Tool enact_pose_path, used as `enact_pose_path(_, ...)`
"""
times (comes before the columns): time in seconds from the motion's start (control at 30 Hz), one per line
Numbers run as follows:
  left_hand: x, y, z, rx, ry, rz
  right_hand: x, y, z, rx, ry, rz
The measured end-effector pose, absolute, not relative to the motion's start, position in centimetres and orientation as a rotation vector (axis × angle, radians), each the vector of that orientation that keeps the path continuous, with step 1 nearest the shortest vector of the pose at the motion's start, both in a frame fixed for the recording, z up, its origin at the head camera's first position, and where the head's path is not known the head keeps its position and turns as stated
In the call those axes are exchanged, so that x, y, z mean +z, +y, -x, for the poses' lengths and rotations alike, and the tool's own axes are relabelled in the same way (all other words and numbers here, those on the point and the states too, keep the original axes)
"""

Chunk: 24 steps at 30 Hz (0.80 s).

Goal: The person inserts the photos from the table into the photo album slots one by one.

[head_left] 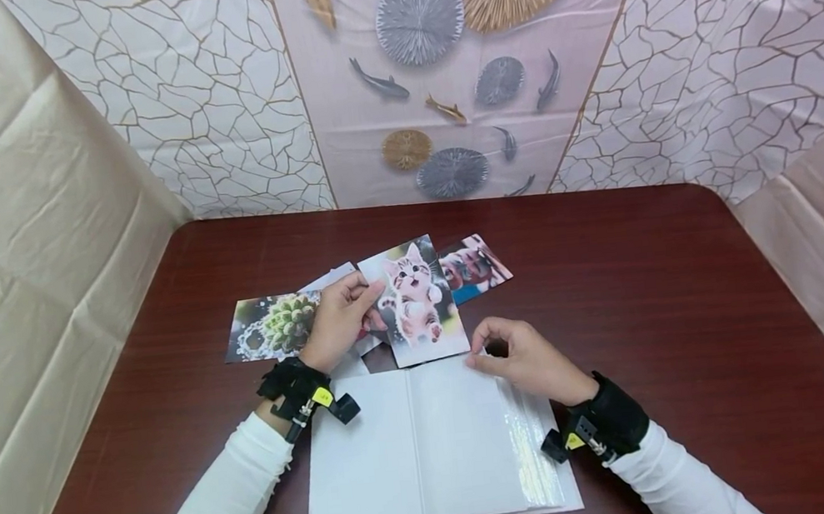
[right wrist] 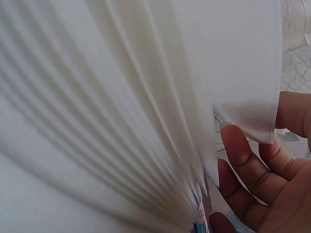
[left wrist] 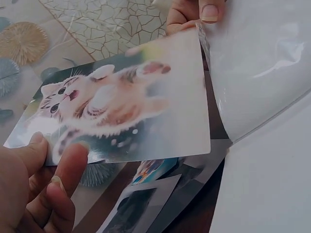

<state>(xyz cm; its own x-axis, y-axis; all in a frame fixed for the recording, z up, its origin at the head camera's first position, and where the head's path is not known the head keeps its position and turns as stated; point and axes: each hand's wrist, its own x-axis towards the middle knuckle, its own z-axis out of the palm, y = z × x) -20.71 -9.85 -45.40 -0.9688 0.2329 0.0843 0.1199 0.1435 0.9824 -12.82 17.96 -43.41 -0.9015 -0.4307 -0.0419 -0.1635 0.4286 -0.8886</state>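
Observation:
A kitten photo (head_left: 413, 303) stands tilted above the top edge of an open photo album (head_left: 362, 463). My left hand (head_left: 341, 319) pinches the photo at its left edge. In the left wrist view, the thumb lies on the front of the kitten photo (left wrist: 116, 102), with fingers at its back. My right hand (head_left: 524, 358) holds the upper edge of the album's right page, a clear plastic sleeve (head_left: 468, 435). From the right wrist, the fingers (right wrist: 243, 150) grip the corner of the white sleeve page (right wrist: 243, 63), and several pages fan out beside it.
Behind the left hand lie a succulent photo (head_left: 287, 324) and other partly covered prints. Another photo (head_left: 476, 265) lies to the right, behind the kitten photo. All rest on a dark red-brown table (head_left: 648, 282), with a patterned cloth backdrop (head_left: 215, 102) beyond its far edge.

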Motion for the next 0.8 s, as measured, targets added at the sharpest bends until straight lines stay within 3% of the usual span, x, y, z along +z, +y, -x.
enact_pose_path(0.8, -45.5, -8.8, 20.6, 1.956, 2.320, -0.438, -43.5, 17.9, 12.9, -1.481, 2.470, 0.534)
